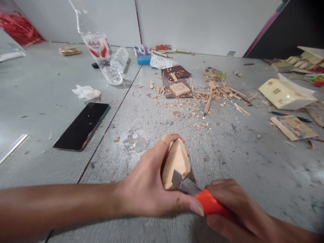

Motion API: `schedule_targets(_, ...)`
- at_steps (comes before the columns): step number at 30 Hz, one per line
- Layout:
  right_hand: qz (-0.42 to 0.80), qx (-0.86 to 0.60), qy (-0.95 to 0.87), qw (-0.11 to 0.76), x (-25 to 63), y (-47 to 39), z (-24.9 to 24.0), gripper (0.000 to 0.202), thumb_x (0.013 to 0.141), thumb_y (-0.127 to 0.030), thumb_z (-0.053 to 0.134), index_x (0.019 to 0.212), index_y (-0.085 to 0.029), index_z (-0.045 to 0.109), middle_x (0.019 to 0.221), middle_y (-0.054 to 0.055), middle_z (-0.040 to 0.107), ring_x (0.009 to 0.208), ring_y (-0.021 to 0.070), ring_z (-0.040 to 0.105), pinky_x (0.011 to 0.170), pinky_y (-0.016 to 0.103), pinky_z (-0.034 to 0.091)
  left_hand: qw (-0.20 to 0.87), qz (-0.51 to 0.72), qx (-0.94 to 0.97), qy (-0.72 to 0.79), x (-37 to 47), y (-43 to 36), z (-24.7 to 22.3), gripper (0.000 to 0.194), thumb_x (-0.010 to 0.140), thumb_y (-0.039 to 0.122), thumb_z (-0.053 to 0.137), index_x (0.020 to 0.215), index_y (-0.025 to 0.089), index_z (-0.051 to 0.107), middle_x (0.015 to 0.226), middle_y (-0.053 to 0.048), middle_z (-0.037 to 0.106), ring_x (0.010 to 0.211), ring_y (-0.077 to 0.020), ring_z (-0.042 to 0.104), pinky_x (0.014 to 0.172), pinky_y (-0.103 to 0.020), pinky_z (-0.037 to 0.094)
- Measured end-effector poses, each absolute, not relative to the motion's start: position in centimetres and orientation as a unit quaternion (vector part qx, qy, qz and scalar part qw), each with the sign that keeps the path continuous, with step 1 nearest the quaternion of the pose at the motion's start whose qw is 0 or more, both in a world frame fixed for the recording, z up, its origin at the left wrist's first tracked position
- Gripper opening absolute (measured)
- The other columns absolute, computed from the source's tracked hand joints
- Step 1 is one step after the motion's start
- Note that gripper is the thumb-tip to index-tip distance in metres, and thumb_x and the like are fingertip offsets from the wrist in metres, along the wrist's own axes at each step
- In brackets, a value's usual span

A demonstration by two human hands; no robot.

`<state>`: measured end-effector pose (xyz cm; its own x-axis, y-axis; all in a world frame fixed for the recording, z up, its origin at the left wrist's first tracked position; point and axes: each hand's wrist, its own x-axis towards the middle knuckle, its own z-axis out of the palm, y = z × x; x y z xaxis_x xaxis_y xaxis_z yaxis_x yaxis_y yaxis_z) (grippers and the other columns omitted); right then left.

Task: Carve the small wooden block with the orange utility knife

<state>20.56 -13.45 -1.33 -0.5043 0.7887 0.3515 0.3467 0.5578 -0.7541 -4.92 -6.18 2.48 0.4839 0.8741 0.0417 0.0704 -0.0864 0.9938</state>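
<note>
Wooden block (174,160) sits, in the head view, at the near middle of the surface (243,152), clasped in the left grip (149,179): fingers curl round its far end, and the thumb stretches past its near end. Whether the block rests on the surface or hangs just above it, I cannot tell. The right grip (235,202) is closed round an orange-handled knife (204,198), whose blade (187,185) meets the block's near right edge, beside a ragged notch.

The likeliest harm is to the left thumb, which lies just beside the blade and handle; a sudden give in the wood, or too hard a push, could carry the sharp edge into it. Which way that edge faces is hard to make out. The block's slanted faces could also let it twist in the fingers and send the blade skidding. A cut following the grain might split off a large piece.
</note>
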Motion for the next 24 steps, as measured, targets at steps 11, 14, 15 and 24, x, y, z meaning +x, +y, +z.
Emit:
schedule_targets(11, 0.29, -0.35, -0.823, 0.341, 20.5, -12.7, 0.0, 0.033, 0.102, -0.026, 0.067, 0.134, -0.03, 0.06, 0.099, 0.003, 0.078, 0.085, 0.0197, 0.076, 0.082, 0.032, 0.061, 0.521, 0.351, 0.666, 0.401, -4.9, -6.3, 2.7, 0.098, 0.059, 0.072, 0.094, 0.131, 0.022, 0.049, 0.096, -0.001, 0.057, 0.08, -0.0173, 0.051, 0.067, -0.029, 0.045)
schedule_targets(14, 0.267, -0.357, -0.818, 0.362, 20.2, -12.7, -0.2, 0.025, 0.106, -0.033, 0.062, 0.131, -0.029, 0.06, 0.096, 0.003, 0.078, 0.082, 0.0187, 0.074, 0.078, 0.031, 0.06, 0.528, 0.346, 0.665, 0.399, -5.0, -6.3, 2.6, 0.099, 0.06, 0.068, 0.096, 0.134, 0.023, 0.047, 0.095, 0.0, 0.057, 0.081, -0.0176, 0.052, 0.067, -0.029, 0.044)
schedule_targets(15, 0.255, -0.363, -0.815, 0.373, 20.0, -12.7, -0.1, 0.022, 0.109, -0.037, 0.058, 0.128, -0.027, 0.06, 0.092, 0.003, 0.077, 0.078, 0.0179, 0.073, 0.076, 0.03, 0.059, 0.53, 0.347, 0.665, 0.396, -5.1, -6.3, 2.6, 0.1, 0.059, 0.066, 0.097, 0.134, 0.023, 0.046, 0.094, 0.001, 0.057, 0.08, -0.0171, 0.052, 0.066, -0.029, 0.044)
schedule_targets(24, 0.206, -0.36, -0.836, 0.361, 19.0, -12.1, 1.2, 0.019, 0.113, -0.042, 0.05, 0.119, -0.026, 0.059, 0.084, -0.001, 0.077, 0.069, 0.0139, 0.073, 0.071, 0.025, 0.057, 0.533, 0.347, 0.665, 0.391, -5.3, -6.2, 2.6, 0.092, 0.064, 0.045, 0.1, 0.135, 0.026, 0.045, 0.091, 0.004, 0.056, 0.076, -0.0146, 0.051, 0.063, -0.025, 0.043)
